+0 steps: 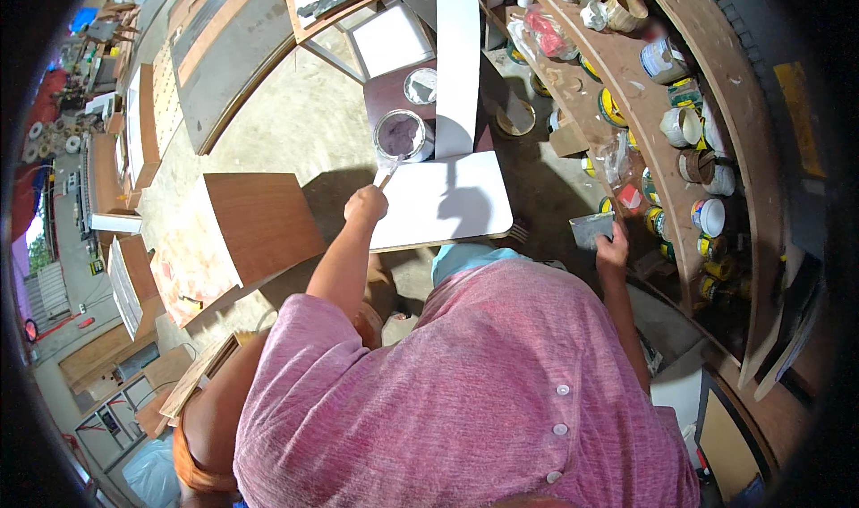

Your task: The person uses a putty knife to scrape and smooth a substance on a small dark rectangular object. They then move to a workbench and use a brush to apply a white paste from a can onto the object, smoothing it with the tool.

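Note:
My left hand [366, 203] grips the handle of a thin tool [389, 172], whose far end reaches to the rim of an open can of greyish-purple paste [400, 134]. White boards lie in front of me, a rounded-corner one [429, 206] nearest and a long narrow one [458, 58] running away from it. A round lid [421, 86] smeared with white and grey stands just beyond the can. Off to the right, away from the boards, my right hand [611, 245] holds a broad flat metal scraper [591, 229]. The shadow of an arm or hand falls on the near board.
Curved-looking wooden shelves [624, 72] at the right hold several cans, tubs and bags. A brown wooden box [262, 226] stands at the left on the concrete floor [295, 119]. A grey-topped table [235, 52] is farther back. Another person's bent leg [221, 414] is at the lower left.

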### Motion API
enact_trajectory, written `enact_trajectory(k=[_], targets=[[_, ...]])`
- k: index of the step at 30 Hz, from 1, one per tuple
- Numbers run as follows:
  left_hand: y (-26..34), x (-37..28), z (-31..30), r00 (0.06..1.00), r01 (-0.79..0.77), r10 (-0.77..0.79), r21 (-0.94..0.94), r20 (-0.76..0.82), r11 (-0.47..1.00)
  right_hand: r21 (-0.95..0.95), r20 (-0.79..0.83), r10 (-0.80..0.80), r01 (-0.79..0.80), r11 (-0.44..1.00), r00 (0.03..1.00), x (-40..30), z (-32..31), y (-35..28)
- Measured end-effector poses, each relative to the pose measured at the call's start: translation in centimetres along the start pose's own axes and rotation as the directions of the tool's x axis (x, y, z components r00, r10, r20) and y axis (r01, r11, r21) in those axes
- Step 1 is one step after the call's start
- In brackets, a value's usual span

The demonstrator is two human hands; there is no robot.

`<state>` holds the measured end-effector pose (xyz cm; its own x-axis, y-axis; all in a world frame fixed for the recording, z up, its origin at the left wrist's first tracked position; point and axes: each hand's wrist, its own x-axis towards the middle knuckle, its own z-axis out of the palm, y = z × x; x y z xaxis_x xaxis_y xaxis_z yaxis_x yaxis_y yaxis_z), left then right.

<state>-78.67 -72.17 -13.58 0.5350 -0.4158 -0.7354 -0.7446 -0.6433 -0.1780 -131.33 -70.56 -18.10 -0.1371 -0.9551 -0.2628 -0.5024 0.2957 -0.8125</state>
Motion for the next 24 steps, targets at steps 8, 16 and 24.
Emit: enact_trajectory(k=[8,16,24], targets=[[3.7,1.7,-5.4,0.971,-0.187,0.228,0.365,-0.072,0.912,-0.046,-0.019,-0.03,0.029,0.999,0.999,-0.2,0.7,-1.8],[6.3,7.4,-7.7,0.938,-0.254,0.346,0.646,-0.016,0.72,0.016,-0.021,-0.02,0.02,1.0,1.0,-1.1,-0.5,0.5],[6.3,8.2,-7.9,0.928,-0.223,0.37,0.747,-0.033,0.626,-0.17,-0.097,0.109,-0.124,0.978,0.989,-2.9,-0.4,-0.8]])
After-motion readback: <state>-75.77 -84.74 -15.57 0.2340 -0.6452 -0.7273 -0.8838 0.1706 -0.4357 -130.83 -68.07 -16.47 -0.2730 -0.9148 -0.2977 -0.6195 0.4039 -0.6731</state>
